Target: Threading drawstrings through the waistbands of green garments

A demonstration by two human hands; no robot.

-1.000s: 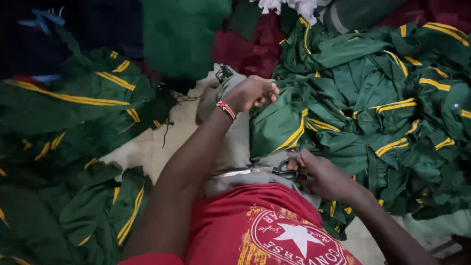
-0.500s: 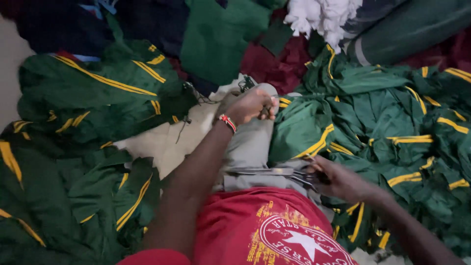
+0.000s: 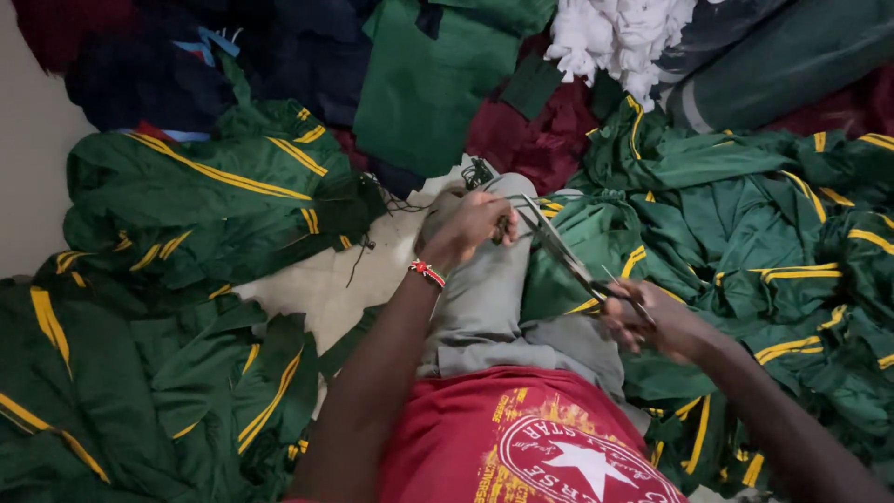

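Note:
My left hand (image 3: 475, 226) is closed on a fold of green cloth with yellow stripes (image 3: 596, 242) beside my raised knee in grey trousers (image 3: 484, 298). A red bead bracelet (image 3: 427, 273) circles that wrist. My right hand (image 3: 652, 321) grips the handles of a pair of metal scissors (image 3: 563, 251). Its blades point up and left, and their tip lies next to my left hand's fingers.
Piles of green garments with yellow trim lie at the left (image 3: 186, 205) and right (image 3: 773, 242). Plain green fabric (image 3: 428, 84), maroon cloth (image 3: 535, 140), dark blue cloth (image 3: 186, 65) and a white bundle (image 3: 615, 37) lie farther off. A pale floor patch (image 3: 326, 289) shows between them.
My right hand has lifted the scissors from my lap, and their blades now reach toward my left hand. The view has tilted upward, so more of the far cloth shows.

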